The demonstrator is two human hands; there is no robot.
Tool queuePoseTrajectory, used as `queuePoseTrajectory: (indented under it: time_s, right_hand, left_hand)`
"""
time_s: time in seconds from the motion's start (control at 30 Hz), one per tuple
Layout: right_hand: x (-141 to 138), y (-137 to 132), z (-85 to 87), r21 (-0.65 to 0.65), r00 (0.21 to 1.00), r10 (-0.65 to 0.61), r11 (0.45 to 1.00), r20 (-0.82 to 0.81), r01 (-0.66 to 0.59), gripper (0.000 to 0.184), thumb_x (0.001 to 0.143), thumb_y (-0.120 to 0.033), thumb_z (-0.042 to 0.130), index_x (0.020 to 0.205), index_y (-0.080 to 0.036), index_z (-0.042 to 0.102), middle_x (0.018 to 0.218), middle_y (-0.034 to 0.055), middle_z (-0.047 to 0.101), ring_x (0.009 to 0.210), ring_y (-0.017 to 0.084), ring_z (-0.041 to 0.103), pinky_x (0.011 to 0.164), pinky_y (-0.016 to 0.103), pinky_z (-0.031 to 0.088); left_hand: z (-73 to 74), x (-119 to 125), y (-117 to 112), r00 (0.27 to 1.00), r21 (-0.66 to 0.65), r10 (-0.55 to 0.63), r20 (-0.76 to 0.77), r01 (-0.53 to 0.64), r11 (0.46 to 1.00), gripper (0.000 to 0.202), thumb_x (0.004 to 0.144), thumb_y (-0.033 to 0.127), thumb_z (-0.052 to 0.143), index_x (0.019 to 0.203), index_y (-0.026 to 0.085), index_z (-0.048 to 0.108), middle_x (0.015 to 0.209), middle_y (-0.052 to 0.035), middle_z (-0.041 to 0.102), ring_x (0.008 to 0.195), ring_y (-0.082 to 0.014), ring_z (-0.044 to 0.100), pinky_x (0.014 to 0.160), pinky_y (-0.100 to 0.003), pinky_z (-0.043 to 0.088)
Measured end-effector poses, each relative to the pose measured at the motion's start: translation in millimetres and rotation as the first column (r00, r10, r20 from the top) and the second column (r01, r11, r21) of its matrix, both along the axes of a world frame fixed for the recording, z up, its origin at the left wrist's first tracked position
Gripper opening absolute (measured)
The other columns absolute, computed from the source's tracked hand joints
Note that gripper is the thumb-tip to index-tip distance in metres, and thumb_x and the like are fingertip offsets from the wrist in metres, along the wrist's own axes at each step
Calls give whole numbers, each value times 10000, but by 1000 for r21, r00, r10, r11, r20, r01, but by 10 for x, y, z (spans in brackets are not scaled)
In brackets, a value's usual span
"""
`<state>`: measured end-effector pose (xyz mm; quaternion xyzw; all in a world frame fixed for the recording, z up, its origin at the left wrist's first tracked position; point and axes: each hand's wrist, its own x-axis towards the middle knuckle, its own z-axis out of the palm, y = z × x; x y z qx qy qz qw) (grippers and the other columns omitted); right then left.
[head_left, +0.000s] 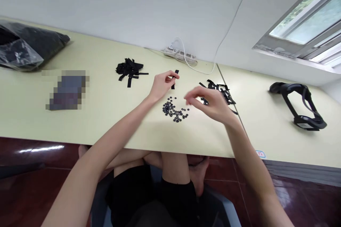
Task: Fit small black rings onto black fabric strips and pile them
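Observation:
My left hand (161, 84) pinches a short black fabric strip (173, 86) just above the table, thumb and fingers closed on it. To its right, my right hand (209, 102) has thumb and fingertips drawn together. Motion smears those fingertips, and whatever they may hold is too small to make out. Below and between both hands lie many small black rings (170, 109), loosely scattered. A pile of black strips (129, 69) lies left of my left hand. Another heap of black strips (225, 94) sits behind my right hand, which partly covers it.
A white power strip (181, 55) with cables rests against the wall. On the far right stands a black headset-like frame (299, 104). A pixelated dark object (68, 92) and a black item in clear plastic (32, 48) are on the left. The table's front edge (170, 151) is near my legs.

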<state>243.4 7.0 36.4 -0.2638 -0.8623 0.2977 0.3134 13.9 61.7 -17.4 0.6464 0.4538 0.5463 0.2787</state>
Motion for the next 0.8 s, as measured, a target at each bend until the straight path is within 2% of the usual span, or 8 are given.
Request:
queuePoseTrajectory:
  time_s: [0.07,0.1,0.23,0.33,0.5,0.6,0.7,0.8]
  right_hand:
    - [-78,12,-172,34,999,-22,999,28,21,139,1126,-311,643,1132,-261,772,997,39,790,876,206,732,866,382,637]
    - [-131,3,-270,61,998,-22,998,57,18,134,1115,-290,636,1127,-268,768,960,35,775,860,212,718,849,384,625]
    - [-320,-102,-586,217,977,43,972,207,-89,160,1125,-279,640,1231,-267,760,1133,104,770,1049,281,722,951,456,618]
    - [-363,-143,-665,249,973,66,961,219,-121,174,1154,-263,596,1191,-249,766,1158,125,769,1087,299,734,981,475,619]
    - [-333,-97,-662,182,985,58,979,164,-88,219,1176,-265,551,1117,-246,761,1112,113,770,1058,286,749,950,455,623]
    - [-314,-75,-634,87,996,37,995,82,-44,208,1163,-292,584,1106,-252,780,1097,96,790,1018,266,759,906,432,632]
    - [-283,-37,-590,-61,997,-57,997,-59,53,167,1120,-352,675,1080,-266,812,1062,64,833,937,248,787,892,432,656]
    - [-224,46,-548,-237,953,-194,962,-232,138,154,1040,-429,792,1056,-282,838,1052,38,866,997,265,828,1024,482,667]
  left_hand:
    - [3,9,-16,1000,6,13,-9,-13,1000,211,957,147,616,1002,215,811,1072,-21,854,793,-144,748,850,-290,590]
    - [3,15,-24,1000,4,13,-14,-13,1000,216,959,134,612,1003,212,809,1085,-20,856,789,-138,745,844,-282,589]
    - [-12,47,-49,999,-5,-15,-52,15,1000,224,980,116,603,1015,208,804,1136,-24,855,789,-129,733,827,-267,581]
    - [-39,58,-54,997,-1,-36,-62,36,999,229,1000,125,597,1039,205,808,1138,-25,851,802,-128,732,810,-257,576]
    - [-73,30,-38,997,-31,-60,-57,58,998,242,982,111,602,1033,208,818,1149,-26,849,822,-129,727,801,-259,578]
    - [-65,27,-42,997,-61,-72,-1,72,996,223,984,142,629,1033,217,833,1155,-36,854,906,-152,750,817,-274,580]
    - [-29,47,-79,986,-73,-136,91,143,987,205,970,173,679,1074,223,850,1202,-52,856,1024,-177,761,907,-306,603]
    - [22,78,-138,968,-78,-205,142,218,973,226,939,199,739,1134,222,852,1254,-67,848,1040,-187,769,972,-347,630]
